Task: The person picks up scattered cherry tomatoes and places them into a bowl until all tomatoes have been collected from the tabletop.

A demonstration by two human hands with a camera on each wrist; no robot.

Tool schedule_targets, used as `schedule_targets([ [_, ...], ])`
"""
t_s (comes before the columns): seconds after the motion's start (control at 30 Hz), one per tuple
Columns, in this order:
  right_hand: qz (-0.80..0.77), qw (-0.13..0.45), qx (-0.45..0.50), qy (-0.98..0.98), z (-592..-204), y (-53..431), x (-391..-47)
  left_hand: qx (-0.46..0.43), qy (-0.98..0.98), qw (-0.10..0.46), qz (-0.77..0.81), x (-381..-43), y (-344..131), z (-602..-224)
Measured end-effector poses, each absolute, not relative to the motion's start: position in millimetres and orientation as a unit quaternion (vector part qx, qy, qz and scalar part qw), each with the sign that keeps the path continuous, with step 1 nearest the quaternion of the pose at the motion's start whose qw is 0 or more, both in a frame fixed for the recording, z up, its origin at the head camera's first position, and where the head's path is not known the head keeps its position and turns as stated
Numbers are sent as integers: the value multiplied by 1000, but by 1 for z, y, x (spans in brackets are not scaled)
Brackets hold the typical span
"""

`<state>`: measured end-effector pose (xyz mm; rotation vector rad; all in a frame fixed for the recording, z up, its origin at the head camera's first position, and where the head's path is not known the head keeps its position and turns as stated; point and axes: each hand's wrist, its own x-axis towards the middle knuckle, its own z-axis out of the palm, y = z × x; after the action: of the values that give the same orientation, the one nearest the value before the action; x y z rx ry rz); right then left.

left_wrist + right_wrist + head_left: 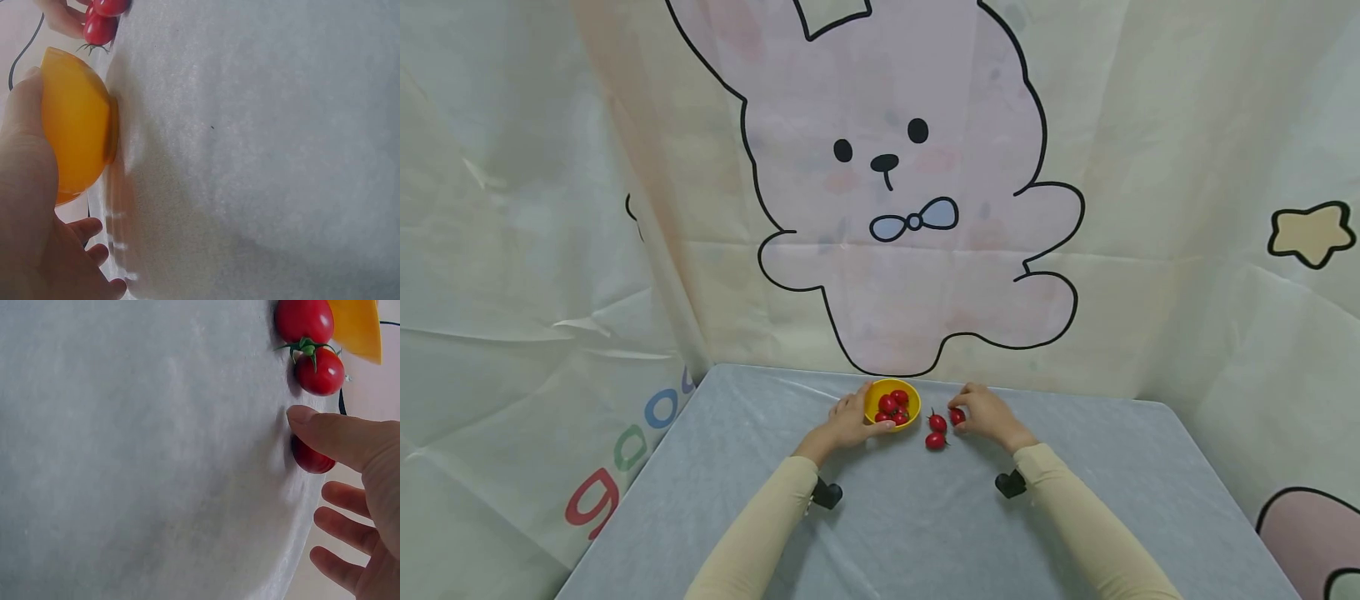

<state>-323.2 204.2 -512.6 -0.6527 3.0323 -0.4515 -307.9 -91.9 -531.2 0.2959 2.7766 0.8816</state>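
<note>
A yellow bowl stands near the table's back edge with several red cherry tomatoes inside. My left hand grips it from the left, thumb at the near rim and fingers round the far side. In the left wrist view the bowl's outer wall rests on its foot on the cloth. To the right of the bowl, my right hand pinches one cherry tomato between thumb and forefinger, low at the cloth. Two loose tomatoes with green stems lie between the bowl and that hand.
A pale grey-blue cloth covers the table. Behind it hangs a cream curtain with a cartoon animal printed on it, close to the table's back edge. Black wrist cameras are strapped under both sleeves.
</note>
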Motion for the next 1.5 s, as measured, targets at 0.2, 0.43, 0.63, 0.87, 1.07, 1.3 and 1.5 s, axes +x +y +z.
schedule_targets([
  [0.2, -134, -6, -191, 972, -513, 209, -322, 100, 941, 106, 305, -307, -92, -530],
  [0.43, -89, -34, -190, 977, -514, 211, -322, 100, 940, 108, 307, -308, -91, -530],
  [0.63, -80, -48, -191, 977, -517, 211, -321, 100, 940, 107, 307, -308, -91, -530],
  [0.87, -65, -45, -185, 980, -519, 208, -320, 101, 940, 108, 306, -309, -92, -530],
  [1.07, -67, -38, -183, 980, -522, 205, -319, 101, 940, 110, 306, -309, -93, -532],
  [1.3, -66, -70, -198, 976, -526, 202, -316, 101, 940, 108, 308, -308, -92, -532],
  [1.5, -84, -74, -204, 973, -524, 201, -315, 95, 942, 109, 302, -307, -91, -531],
])
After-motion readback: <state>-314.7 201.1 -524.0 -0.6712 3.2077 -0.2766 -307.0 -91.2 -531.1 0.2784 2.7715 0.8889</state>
